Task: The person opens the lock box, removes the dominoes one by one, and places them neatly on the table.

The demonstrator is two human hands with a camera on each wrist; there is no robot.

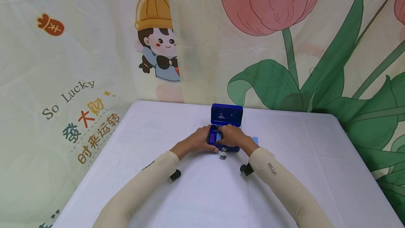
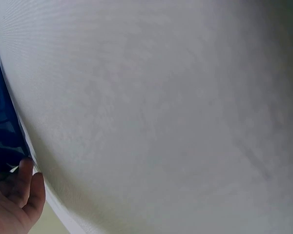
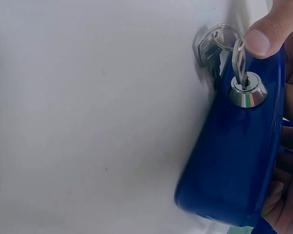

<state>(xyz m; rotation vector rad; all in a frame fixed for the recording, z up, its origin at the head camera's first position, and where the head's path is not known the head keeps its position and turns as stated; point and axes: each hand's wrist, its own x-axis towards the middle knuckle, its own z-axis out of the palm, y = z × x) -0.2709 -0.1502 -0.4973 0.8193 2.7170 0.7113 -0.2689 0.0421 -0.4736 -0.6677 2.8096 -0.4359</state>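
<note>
A small blue metal cash box [image 1: 232,149] stands near the back of the table, its lid [image 1: 226,114] raised. My left hand [image 1: 200,139] grips its left side, with the thumb [image 3: 259,41] at the front edge in the right wrist view. Over the opening, my right hand [image 1: 233,135] reaches down with bent fingers inside the box. A light blue patch [image 1: 218,136] shows beside those fingers; I cannot tell whether they hold it. One key [image 3: 240,63] sits in the silver front lock [image 3: 248,92], and another key [image 3: 208,51] hangs from the same ring.
A white cloth covers the table [image 1: 202,200]. A light blue flat piece [image 1: 255,140] lies right of the box, partly behind my right wrist. Black wrist camera parts [image 1: 246,170] hang under both forearms. A printed curtain [image 1: 202,45] rises behind the table's far edge.
</note>
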